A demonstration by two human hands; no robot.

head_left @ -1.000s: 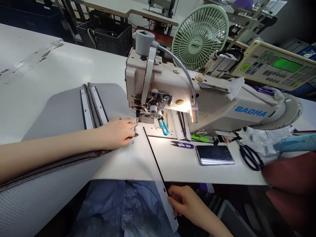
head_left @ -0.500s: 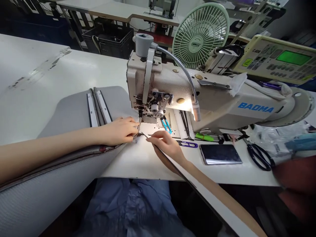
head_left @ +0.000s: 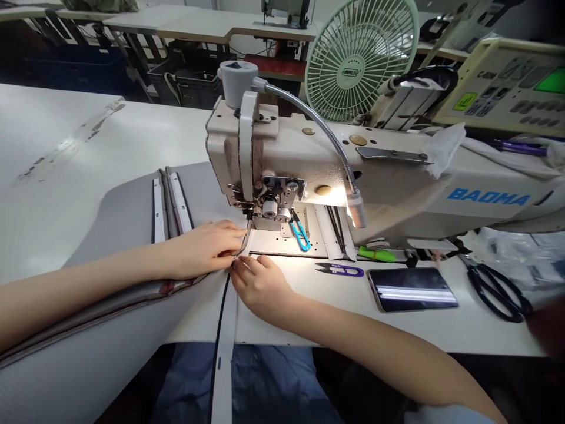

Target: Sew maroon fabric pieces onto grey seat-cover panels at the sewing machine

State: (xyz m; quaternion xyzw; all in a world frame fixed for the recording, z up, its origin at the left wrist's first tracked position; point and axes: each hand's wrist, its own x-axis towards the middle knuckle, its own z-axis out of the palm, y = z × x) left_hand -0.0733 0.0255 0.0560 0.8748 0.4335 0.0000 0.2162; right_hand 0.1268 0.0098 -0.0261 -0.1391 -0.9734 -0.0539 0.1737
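Observation:
A grey fabric panel [head_left: 121, 203] lies left of the sewing machine [head_left: 238, 153], its thick seamed edge hanging toward my lap. My left hand [head_left: 209, 247] is closed on the panel's edge, fingertips close to the needle area. Right beside it, my right hand [head_left: 265, 288] pinches the upper end of a long white strip with a black edge [head_left: 226, 347]. That strip hangs down over the table's front edge. Both hands' fingertips nearly meet at the fabric edge, and the exact contact there is hidden. Two white strips [head_left: 179, 200] lie upright on the panel beside a folded seam.
Blue thread snips [head_left: 300, 232] rest on the machine bed. Purple snips [head_left: 339, 270], a phone [head_left: 412, 290], black-handled scissors [head_left: 498, 288] and a green-handled tool [head_left: 377, 254] lie to the right. A lit gooseneck lamp [head_left: 355, 209] and a fan [head_left: 357, 65] stand above and behind.
My right hand has moved left and slightly down to the fabric edge beside my left hand. The white strip has swung from beneath my right forearm to hang almost vertically. The view has shifted.

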